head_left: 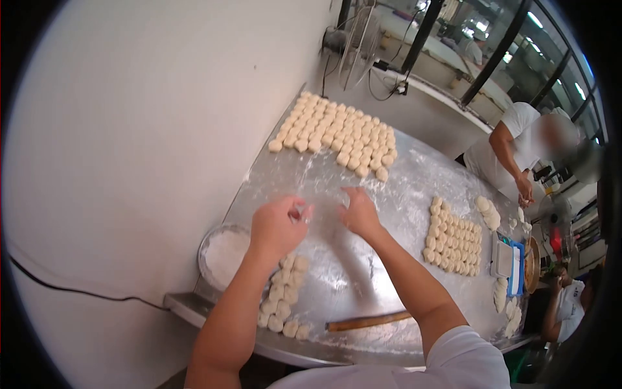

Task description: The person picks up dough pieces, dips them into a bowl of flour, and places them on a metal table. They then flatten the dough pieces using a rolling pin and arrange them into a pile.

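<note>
My left hand (280,222) is above the floured steel table (330,259), its fingers loosely curled and a gap showing by the thumb. Nothing is visible in it, though its fingertips are a little blurred. Across from it, my right hand (360,212) has its fingers stretched toward the left one, also without anything in it. Under my left forearm lies a small group of dough balls (285,292), partly covered by the arm. Beside that is a round tray of flour (223,256). A wooden rolling pin (366,321) rests near the front edge, its right end hidden by my right arm.
Many dough balls stand in rows at the far end (337,133), and another block of dough balls (452,240) sits to the right. Further right are a scale (502,259) and a blue tray (516,269). A co-worker (502,142) stands across the table; a wall (129,162) borders the left.
</note>
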Tool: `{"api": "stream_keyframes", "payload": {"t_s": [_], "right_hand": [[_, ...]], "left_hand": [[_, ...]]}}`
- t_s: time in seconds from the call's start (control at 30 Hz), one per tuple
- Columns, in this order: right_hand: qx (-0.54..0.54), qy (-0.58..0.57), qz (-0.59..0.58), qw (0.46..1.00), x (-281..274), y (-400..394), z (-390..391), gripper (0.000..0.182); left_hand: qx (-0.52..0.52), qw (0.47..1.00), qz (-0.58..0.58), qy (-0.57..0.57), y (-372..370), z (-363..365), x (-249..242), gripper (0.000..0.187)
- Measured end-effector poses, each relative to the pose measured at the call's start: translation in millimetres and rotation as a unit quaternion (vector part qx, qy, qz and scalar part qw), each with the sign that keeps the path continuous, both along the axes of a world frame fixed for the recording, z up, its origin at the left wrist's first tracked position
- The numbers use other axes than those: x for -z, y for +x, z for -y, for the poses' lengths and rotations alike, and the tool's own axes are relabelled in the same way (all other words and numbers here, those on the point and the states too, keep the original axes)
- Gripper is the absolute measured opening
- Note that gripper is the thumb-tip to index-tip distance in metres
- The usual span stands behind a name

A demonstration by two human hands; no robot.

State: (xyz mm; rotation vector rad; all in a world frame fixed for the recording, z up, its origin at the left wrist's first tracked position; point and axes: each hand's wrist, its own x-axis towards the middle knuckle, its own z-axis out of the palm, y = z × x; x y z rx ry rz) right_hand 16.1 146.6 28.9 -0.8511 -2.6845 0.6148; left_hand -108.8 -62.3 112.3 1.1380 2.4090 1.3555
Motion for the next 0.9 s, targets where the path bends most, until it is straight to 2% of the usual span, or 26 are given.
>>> {"api": "stream_keyframes", "payload": {"t_s": [0.07,0.17,0.27,0.37,0.47,0.57,0.67,0.7,0.8,0.9], "right_hand": [[0.081,0.087,0.053,0.991,0.0,-26.9,-39.4,0.059],[0.116,0.084,0.146,0.979,2.3,-58.6,-77.2,0.061],[0.095,0.094,0.179,0.975,22.6,-72.1,-94.9,0.051],[0.065,0.103,0.181,0.976,29.8,-69.5,-109.7,0.041],[0.088,0.096,0.099,0.987,29.1,-57.4,-123.9,0.033],[0.104,0.056,-0.08,0.99,55.7,-43.9,-159.0,0.028],[0.15,-0.13,-0.127,0.972,49.8,-30.3,-174.5,0.023],[0.169,-0.235,-0.138,0.947,47.2,-28.8,-177.5,0.023],[0.144,-0.431,-0.217,0.864,33.4,-12.8,-176.4,0.023],[0.103,-0.56,-0.283,0.771,9.1,1.5,-154.9,0.022]], "left_hand": [[0.012,1.0,-0.002,-0.022,1.1,-0.9,4.1,0.026],[0.013,0.999,-0.024,-0.024,0.0,-3.7,6.9,0.024],[0.01,0.998,0.028,-0.052,0.8,-6.4,7.9,0.024],[0.018,0.999,0.013,-0.031,2.8,-6.2,9.0,0.022],[0.018,1.0,0.009,-0.018,2.3,-5.8,9.6,0.021],[-0.004,0.999,0.023,-0.024,-0.3,-3.8,9.6,0.021],[-0.014,1.0,0.023,-0.011,-4.8,-1.7,2.8,0.02],[-0.017,1.0,0.024,-0.006,-6.4,-1.3,2.6,0.021],[-0.027,0.999,0.023,0.009,-10.8,1.6,1.1,0.021],[-0.041,0.999,0.017,0.02,-16.4,3.6,-5.8,0.021]]}}
